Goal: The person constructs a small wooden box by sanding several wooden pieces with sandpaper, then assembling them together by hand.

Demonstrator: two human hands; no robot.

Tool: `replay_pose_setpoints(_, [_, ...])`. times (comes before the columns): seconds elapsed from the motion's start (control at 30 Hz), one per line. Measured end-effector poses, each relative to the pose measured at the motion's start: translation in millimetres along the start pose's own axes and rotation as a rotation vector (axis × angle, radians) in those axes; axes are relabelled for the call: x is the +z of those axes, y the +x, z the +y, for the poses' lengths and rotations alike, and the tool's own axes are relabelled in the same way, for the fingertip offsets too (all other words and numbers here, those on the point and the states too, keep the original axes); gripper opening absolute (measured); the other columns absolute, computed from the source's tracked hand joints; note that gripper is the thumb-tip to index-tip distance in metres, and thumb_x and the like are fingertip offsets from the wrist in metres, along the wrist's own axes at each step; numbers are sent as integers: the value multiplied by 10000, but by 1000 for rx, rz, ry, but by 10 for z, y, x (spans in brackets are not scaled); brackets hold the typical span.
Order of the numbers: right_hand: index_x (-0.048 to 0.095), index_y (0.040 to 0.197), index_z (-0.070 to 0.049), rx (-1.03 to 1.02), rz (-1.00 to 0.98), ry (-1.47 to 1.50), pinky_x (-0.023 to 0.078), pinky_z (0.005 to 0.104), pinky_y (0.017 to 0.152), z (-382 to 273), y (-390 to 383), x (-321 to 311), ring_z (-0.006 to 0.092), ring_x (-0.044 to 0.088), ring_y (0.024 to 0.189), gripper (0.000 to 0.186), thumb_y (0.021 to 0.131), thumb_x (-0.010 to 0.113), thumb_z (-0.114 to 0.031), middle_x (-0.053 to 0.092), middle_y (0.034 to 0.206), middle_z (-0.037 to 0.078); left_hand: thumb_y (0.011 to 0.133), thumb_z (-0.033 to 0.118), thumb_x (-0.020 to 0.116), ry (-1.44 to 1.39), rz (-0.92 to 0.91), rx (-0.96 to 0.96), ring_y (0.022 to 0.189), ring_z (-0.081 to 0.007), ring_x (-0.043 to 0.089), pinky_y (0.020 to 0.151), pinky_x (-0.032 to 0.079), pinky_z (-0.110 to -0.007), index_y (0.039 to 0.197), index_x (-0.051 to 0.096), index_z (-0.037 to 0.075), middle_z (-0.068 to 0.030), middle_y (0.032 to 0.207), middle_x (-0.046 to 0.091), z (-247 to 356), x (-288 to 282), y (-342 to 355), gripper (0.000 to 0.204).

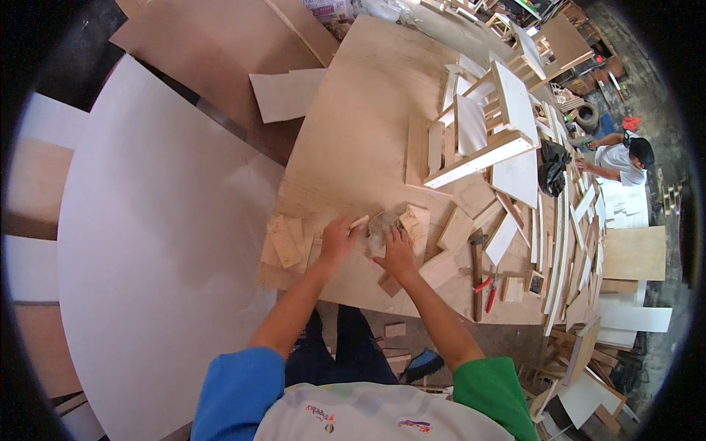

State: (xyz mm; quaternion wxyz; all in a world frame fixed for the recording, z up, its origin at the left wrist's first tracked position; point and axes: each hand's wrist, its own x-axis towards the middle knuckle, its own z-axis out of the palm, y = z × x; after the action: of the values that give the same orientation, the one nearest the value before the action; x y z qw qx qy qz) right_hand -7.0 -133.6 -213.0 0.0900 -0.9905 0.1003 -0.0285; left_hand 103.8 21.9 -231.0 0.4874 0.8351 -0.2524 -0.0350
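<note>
My left hand (340,241) is closed round a small pale strip of wood (359,221), its end poking out past the fingers. Beside it, a greyish, roundish, crumpled-looking thing (380,223) lies on the plywood worktable (346,140); whether it is a bag or a shallow container I cannot make out. My right hand (397,253) reaches onto its near right side, thumb and fingers apart. Some fingertips are hard to see there. Short wooden boards (415,224) lie just right of that hand, and more offcuts (285,241) sit left of my left hand.
A hammer (477,272) and red-handled pliers (491,292) lie to the right among wood blocks. Beyond them stands a white-and-wood frame (482,158). A large white panel (162,242) spreads along the left. Another person (625,156) works at the far right.
</note>
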Motion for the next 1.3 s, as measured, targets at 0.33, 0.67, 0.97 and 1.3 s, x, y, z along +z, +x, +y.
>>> replay_pose_setpoints(0.33, [604, 1104, -39, 169, -78, 157, 490, 457, 810, 327, 1, 504, 389, 599, 932, 313, 815, 666, -142, 614, 915, 197, 817, 124, 722, -68, 49, 63, 801, -314, 649, 660, 520, -392, 1022, 683, 81, -117, 888, 662, -1, 14, -132, 213])
replay_pose_setpoints(0.67, [633, 1188, -24, 392, 283, 572, 499, 396, 900, 183, 67, -122, 371, 646, 1029, 367, 822, 608, -44, 668, 1096, 217, 883, 251, 692, 14, 120, 16, 700, -312, 660, 602, 503, -405, 1061, 671, 95, -129, 805, 680, -8, 389, -249, 238])
replay_pose_setpoints(0.97, [688, 1151, -80, -276, 313, 235, 503, 383, 970, -227, -84, -123, 288, 570, 1228, 473, 744, 542, 112, 628, 1278, 93, 828, 145, 664, 114, 159, 146, 708, -332, 644, 594, 504, -433, 1055, 649, 119, -136, 808, 658, -213, 597, -470, 228])
replay_pose_setpoints(1.3, [671, 1146, -2, -151, 342, 168, 501, 403, 930, 204, 15, -66, 328, 619, 1111, 448, 737, 538, 125, 665, 1180, 161, 801, 162, 663, 139, 68, 127, 619, -311, 638, 552, 505, -434, 1166, 645, 182, -93, 716, 649, -252, 716, -516, 366])
